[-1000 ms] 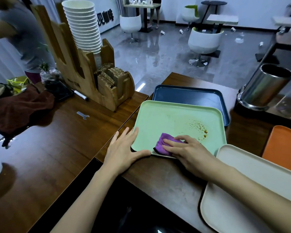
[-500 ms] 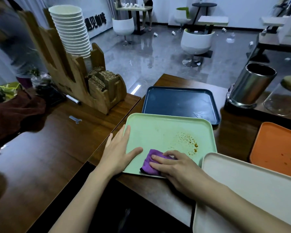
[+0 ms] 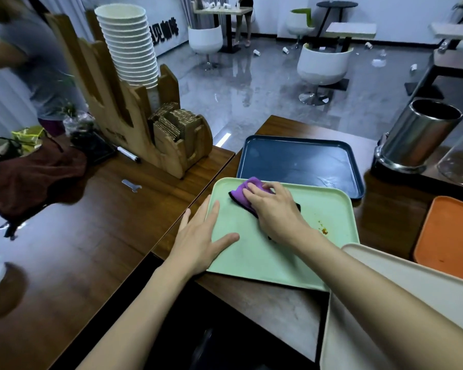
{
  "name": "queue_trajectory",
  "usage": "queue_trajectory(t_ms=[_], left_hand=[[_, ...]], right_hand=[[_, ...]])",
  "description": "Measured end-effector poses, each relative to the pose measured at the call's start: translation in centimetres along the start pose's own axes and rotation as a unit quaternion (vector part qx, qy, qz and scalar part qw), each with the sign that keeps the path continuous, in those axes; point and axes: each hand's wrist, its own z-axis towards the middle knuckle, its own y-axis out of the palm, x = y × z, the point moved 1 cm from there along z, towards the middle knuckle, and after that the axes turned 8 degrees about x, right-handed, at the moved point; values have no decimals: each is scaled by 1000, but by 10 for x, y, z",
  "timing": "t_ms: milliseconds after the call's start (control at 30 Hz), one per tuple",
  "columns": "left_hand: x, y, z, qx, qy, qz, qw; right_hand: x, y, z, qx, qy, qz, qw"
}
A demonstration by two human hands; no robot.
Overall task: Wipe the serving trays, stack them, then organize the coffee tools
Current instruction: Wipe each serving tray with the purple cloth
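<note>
At the far left a brown cloth (image 3: 35, 177) lies bunched on the wooden counter (image 3: 64, 263). Beside it stands a wooden cup holder (image 3: 123, 121) carrying a tall stack of white paper cups (image 3: 130, 46), with cardboard sleeves (image 3: 171, 124) packed into its lower slot. A marker pen (image 3: 127, 154) lies at the holder's foot, and a small flat metal wrench (image 3: 131, 185) lies just in front of it.

The left hand (image 3: 198, 239) lies flat and relaxed over the left rim of the green tray (image 3: 251, 252), fingers straight and thumb spread onto the tray's surface. The purple cloth (image 3: 242, 192) sits at the tray's far left corner, directly under the right hand (image 3: 273, 209), whose fingers curl over the bunched cloth and hold it down against the tray; the cloth sticks out past the fingertips. Brown crumbs (image 3: 324, 230) remain near the tray's right edge, just right of that wrist.

Behind the green tray lies a dark blue tray (image 3: 300, 158), their edges touching or overlapping. A cream tray (image 3: 385, 303) overlaps the green tray's near right corner. A steel canister (image 3: 417, 134) stands further right, and an orange tray (image 3: 449, 236) lies at the far right.
</note>
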Motion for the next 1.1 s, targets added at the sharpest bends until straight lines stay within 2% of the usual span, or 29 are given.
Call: queue_trajectory(t_ms=[167, 267, 467, 600, 667, 933, 1033, 1100], left_hand=[[-6, 6, 1, 17, 16, -12, 1000], [-2, 4, 1, 19, -5, 3, 1000], [5, -2, -3, -11, -44, 38, 998], [4, -1, -2, -20, -50, 44, 998], [4, -1, -1, -18, -53, 42, 998], [12, -6, -1, -15, -60, 67, 996], [22, -4, -10, 8, -4, 67, 998], [28, -2, -17, -14, 12, 76, 997]], right_hand=[[-30, 6, 32, -33, -18, 3, 999], [-27, 6, 32, -29, -18, 7, 999], [36, -8, -8, -7, -13, -33, 999], [86, -31, -51, 68, 68, 2, 995], [94, -38, -61, 52, 102, 19, 993], [96, -52, -63, -20, 97, 31, 995], [94, -58, -58, -30, 83, 38, 995], [89, -58, -53, -41, 70, 33, 996]])
